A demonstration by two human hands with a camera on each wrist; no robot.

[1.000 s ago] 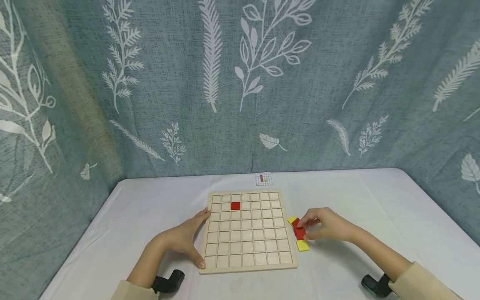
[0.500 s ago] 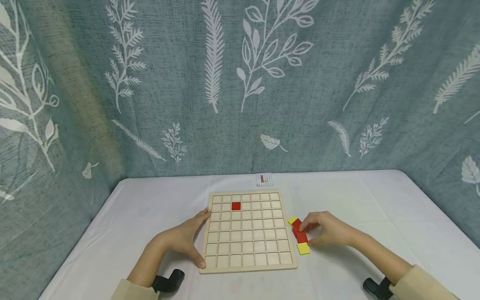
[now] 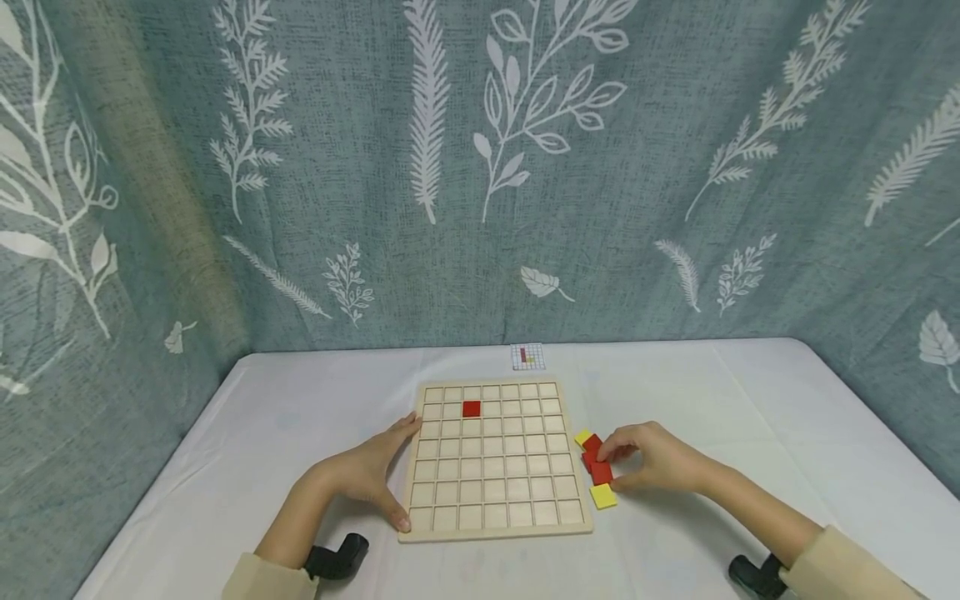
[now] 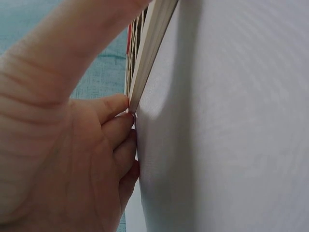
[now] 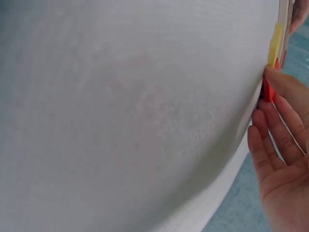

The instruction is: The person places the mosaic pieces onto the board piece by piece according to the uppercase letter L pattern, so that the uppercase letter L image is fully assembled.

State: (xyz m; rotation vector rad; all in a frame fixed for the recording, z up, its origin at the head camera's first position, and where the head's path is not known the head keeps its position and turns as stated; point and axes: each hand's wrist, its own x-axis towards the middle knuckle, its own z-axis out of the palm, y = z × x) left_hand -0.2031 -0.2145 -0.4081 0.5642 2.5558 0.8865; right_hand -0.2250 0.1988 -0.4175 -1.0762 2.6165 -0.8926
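Moved since a second ago: your right hand (image 3: pixel 656 454) is slightly nearer you, and the near red tile (image 3: pixel 601 472) plus the near yellow tile (image 3: pixel 603 497) slid the same way. Your left hand (image 3: pixel 371 473) hasn't budged.

Right fingers: narrow pinch on the near red tile. Index tip sits at its far side, thumb tip at its near right corner; right wrist view shows red between thumb and fingers. You've got contact, but I can't tell if the tile is off the tabletop (image 3: pixel 750 417).

Rest of your pile, just right of the board (image 3: pixel 495 469): middle red tile (image 3: pixel 587 461), partly hidden, left of your index tip; far red tile (image 3: pixel 592 443) beyond that tip; far yellow tile (image 3: pixel 582 436) at the far end, against the far red one. Near yellow tile lies on your side of the near red one, just below your thumb.

Left fingers: spread wide along the board's left edge, tips against the side, thumb on the near left corner.

Lone red tile (image 3: pixel 471 409) sits in the board, second row from the far side, third column from your left, well apart from both hands. Printed grid card (image 3: pixel 528 357) lies flat beyond the board.
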